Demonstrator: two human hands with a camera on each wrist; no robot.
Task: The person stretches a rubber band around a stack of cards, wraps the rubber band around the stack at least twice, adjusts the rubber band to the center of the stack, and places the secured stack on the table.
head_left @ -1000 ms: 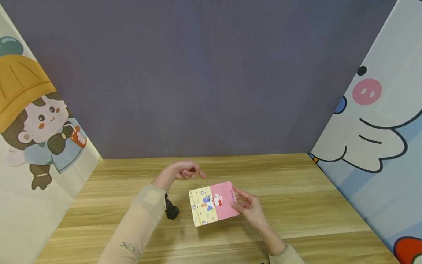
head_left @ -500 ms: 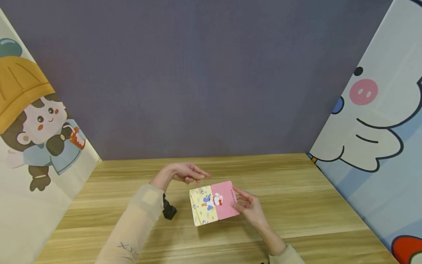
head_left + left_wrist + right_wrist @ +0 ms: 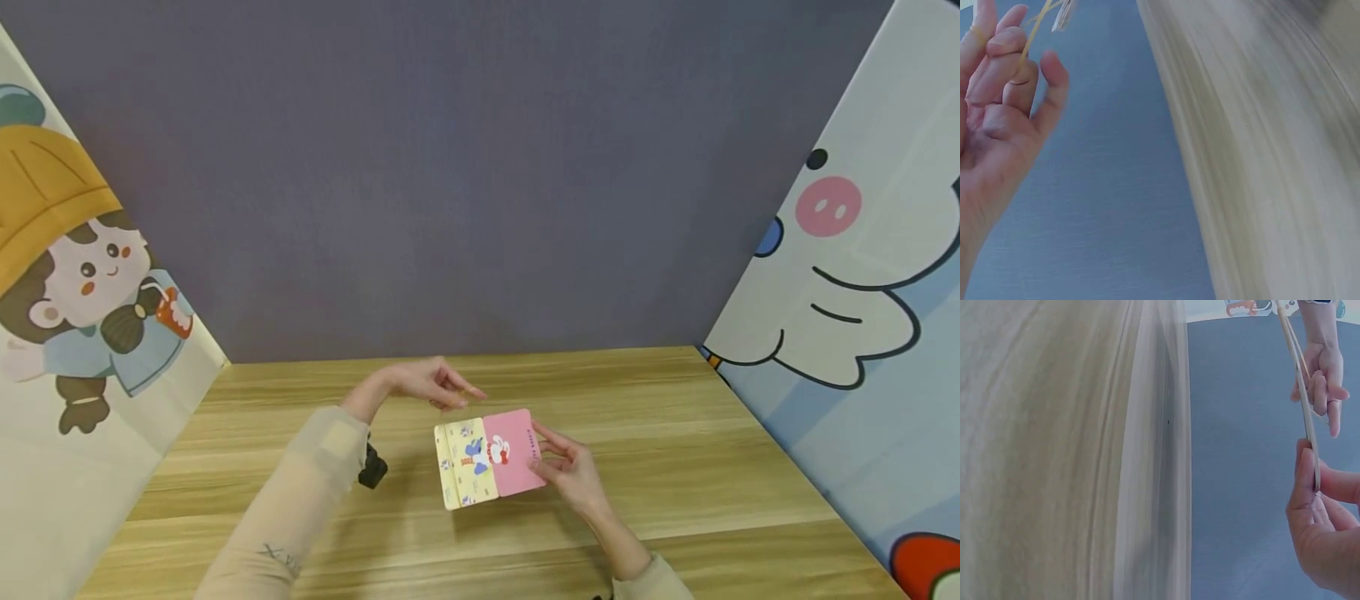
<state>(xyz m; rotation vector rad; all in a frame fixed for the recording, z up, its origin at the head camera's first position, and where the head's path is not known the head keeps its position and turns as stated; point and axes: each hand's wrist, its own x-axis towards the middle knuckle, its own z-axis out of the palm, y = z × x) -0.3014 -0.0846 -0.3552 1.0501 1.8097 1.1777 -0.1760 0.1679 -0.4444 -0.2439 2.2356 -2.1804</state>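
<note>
A thin booklet (image 3: 502, 454), yellow on one part and pink on the other with cartoon animals, is held tilted over the wooden table. My right hand (image 3: 573, 475) pinches its pink end between thumb and fingers; the right wrist view shows the booklet (image 3: 1307, 415) edge-on. A thin yellow rubber band (image 3: 1035, 30) runs from the booklet's corner to my left hand (image 3: 1007, 106), whose curled fingers hold it stretched. In the head view the left hand (image 3: 429, 383) is just beyond the booklet's yellow end, its little finger side partly hidden.
The wooden table (image 3: 637, 408) ends at a grey-purple back wall (image 3: 465, 183). Cartoon-printed panels stand at the left (image 3: 45, 467) and right (image 3: 900, 433). A black wrist device (image 3: 372, 468) hangs under the left sleeve.
My left hand has turned and shifted slightly right and its fingers have changed position. The booklet has moved a little to the right, while the right hand keeps its pinch.
</note>
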